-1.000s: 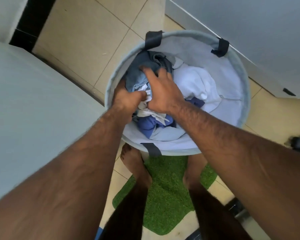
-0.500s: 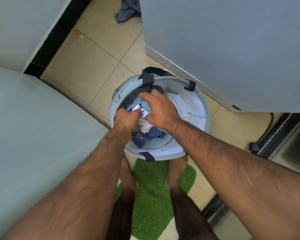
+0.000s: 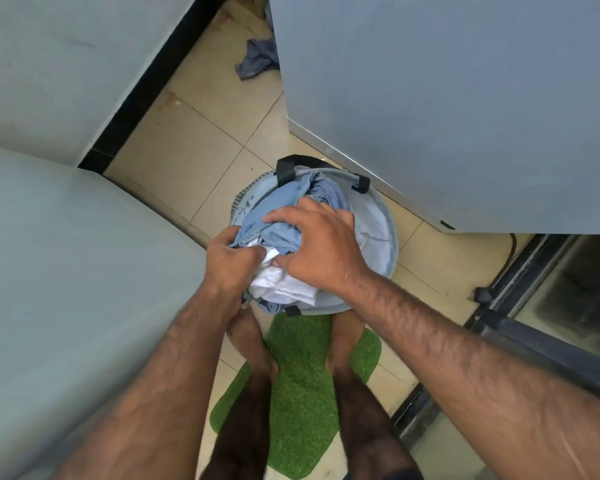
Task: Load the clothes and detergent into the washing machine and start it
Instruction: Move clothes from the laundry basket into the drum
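Right now a bundle of blue and white clothes (image 3: 281, 233) sits at the mouth of the round grey laundry basket (image 3: 390, 237), gripped from both sides. The left hand (image 3: 229, 268) clenches the white fabric, and the right hand (image 3: 323, 251) curls over the blue cloth on top. The basket stands on beige floor tiles (image 3: 187, 161) at the edge of a green grass-like mat (image 3: 302, 375). A crumpled grey cloth (image 3: 257, 60) lies well apart.

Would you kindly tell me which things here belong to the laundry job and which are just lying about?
Job: clothes bundle, gripped by left hand and right hand; laundry basket beneath it.
Lying about: green mat underfoot; crumpled grey cloth on the floor beyond the basket.
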